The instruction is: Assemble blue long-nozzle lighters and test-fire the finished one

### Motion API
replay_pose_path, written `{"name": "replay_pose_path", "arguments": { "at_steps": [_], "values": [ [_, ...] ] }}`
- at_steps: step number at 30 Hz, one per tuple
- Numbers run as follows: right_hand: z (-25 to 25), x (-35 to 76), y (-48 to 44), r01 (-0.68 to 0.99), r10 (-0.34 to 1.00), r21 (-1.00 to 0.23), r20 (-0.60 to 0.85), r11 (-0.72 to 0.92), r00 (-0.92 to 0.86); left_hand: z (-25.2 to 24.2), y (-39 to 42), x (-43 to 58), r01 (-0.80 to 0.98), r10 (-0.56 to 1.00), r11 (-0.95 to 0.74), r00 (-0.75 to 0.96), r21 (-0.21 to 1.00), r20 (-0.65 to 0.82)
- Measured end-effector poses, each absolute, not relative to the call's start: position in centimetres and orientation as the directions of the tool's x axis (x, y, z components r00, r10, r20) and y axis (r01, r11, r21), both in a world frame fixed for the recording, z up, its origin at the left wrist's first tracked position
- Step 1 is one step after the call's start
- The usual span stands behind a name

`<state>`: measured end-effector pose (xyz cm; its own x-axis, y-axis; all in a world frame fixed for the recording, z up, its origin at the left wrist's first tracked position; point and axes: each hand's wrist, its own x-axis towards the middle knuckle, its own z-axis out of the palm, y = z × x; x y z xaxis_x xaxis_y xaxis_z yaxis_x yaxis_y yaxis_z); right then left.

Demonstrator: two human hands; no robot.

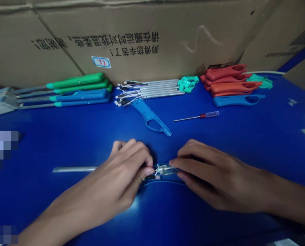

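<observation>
My left hand [119, 171] and my right hand [214, 174] meet low in the middle of the blue table [244, 205]. A silver metal tube [74, 169] runs out to the left from under my left hand. My left fingertips pinch thin wires [152, 174] at its end, next to a clear plastic head [165, 169]. My right fingertips grip that clear head. Beneath both hands lies a blue plastic shell [162, 182], mostly hidden by them.
Along the back stand finished green and blue long-nosed handles [78, 90], wired silver tubes [152, 89], teal pieces [187, 83] and red shells [226, 80]. An open blue shell [149, 116] and a small screwdriver [201, 117] lie nearer. A cardboard box [116, 34] forms the back wall.
</observation>
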<state>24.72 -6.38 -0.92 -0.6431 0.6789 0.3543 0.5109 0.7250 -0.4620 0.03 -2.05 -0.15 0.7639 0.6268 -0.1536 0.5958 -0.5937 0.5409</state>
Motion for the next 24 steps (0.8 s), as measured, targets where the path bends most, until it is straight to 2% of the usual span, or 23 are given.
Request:
{"name": "replay_pose_path", "arguments": {
  "at_steps": [24],
  "values": [
    [-0.99,24.75,-6.29,0.495,0.668,-0.465,0.365,0.734,-0.648,-0.16,-1.91,0.25,0.593,0.644,-0.604,0.757,0.533,-0.112]
  ]
}}
